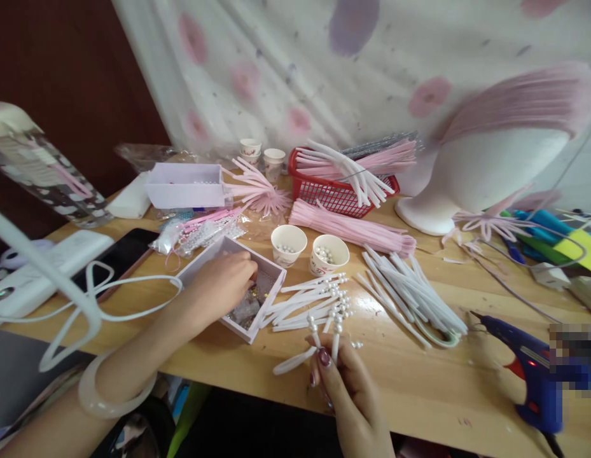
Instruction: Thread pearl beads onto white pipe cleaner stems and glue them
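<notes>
Pink box (276,275), open, white pearl-tipped stems (336,337), upright

fingertips of left hand (219,286): hidden inside small box (271,275) | glue gun (528,369): part pixelated | right hand (350,391): wrist cut off at bottom edge

Your tabletop (419,388) was glossy wood, the pearl-tipped stems (336,337) you held were fuzzy and matt with shiny beads, paper cups (282,257) at twelve o'clock smooth, red basket (338,194) hard plastic mesh, glue gun (528,369) at three o'clock glossy blue plastic.
</notes>
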`<state>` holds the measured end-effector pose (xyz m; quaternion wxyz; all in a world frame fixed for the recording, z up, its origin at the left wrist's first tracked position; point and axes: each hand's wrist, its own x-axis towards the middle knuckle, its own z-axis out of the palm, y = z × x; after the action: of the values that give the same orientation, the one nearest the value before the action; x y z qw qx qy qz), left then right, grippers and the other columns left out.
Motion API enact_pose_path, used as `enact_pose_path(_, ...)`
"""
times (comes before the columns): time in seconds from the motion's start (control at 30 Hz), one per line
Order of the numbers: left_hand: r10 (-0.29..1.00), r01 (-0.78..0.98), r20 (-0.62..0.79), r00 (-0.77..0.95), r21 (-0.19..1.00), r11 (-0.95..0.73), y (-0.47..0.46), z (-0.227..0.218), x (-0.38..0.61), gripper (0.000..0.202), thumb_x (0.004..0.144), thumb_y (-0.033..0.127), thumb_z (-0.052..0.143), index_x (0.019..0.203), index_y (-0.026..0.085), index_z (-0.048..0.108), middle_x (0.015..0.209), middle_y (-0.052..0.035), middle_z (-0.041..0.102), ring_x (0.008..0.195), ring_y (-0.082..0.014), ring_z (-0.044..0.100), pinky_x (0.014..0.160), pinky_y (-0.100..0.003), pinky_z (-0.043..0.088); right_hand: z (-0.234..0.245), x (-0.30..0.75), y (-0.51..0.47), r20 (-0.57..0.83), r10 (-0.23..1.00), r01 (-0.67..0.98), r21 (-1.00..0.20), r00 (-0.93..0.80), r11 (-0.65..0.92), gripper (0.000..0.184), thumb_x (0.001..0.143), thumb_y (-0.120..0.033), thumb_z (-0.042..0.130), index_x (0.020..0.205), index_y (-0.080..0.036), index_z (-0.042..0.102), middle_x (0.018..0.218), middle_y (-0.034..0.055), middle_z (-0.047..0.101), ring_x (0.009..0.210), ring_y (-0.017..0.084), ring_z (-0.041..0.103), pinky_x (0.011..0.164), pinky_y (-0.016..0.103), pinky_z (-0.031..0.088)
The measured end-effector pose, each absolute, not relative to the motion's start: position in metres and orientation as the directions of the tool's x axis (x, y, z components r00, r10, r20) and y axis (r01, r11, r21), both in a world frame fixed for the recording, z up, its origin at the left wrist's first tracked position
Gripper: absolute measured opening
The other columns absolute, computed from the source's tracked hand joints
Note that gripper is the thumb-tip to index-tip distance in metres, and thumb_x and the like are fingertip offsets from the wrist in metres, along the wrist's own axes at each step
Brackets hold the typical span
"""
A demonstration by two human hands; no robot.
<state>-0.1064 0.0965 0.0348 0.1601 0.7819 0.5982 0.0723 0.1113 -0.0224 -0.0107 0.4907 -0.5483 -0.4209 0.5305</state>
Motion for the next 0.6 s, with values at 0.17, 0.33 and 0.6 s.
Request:
enact_pose_path(0.17,0.963,0.905,-0.072,0.259,0.366,-0.216,0.097,0.032,-0.107,0.023,0.086,0.013,0.049,0.068,0.021,0.06,0.085,-0.013,0.068,0.083,-0.0298,0.066,0.077,-0.04,0.047,-0.014,0.111,-0.024,-0.217,0.974,-0.092,-0.973,0.072,-0.21,0.038,0.093,-0.061,0.069,0.093,-0.023,0.074,0.075,-0.0007,0.062,0.062,0.014,0.05,0.058,0.025,0.041)
enact_pose_path(0.33,0.983,0.858,-0.029,0.183,0.493,-0.145,0.081,0.049,-0.107,0.016,0.095,0.024,0.043,0.082,0.024,0.053,0.086,-0.0052,0.063,0.079,-0.0244,0.061,0.074,-0.036,0.046,-0.004,0.112,-0.019,-0.185,0.981,-0.05,-0.982,0.051,-0.183,0.042,0.091,-0.063,0.07,0.079,-0.022,0.071,0.072,-0.0001,0.061,0.066,0.016,0.051,0.062,0.026,0.043)
enact_pose_path(0.6,0.867,-0.316,-0.349,0.356,0.828,0.463,0.031,0.063,-0.074,0.03,0.099,0.038,0.047,0.073,0.023,0.044,0.051,0.0109,0.03,0.043,-0.0071,0.013,0.043,-0.019,0.02,0.024,0.102,-0.026,-0.12,0.993,-0.161,-0.98,0.01,-0.117,0.039,0.093,-0.06,0.07,0.083,-0.023,0.076,0.061,-0.0013,0.054,0.054,0.015,0.047,0.053,0.027,0.041)
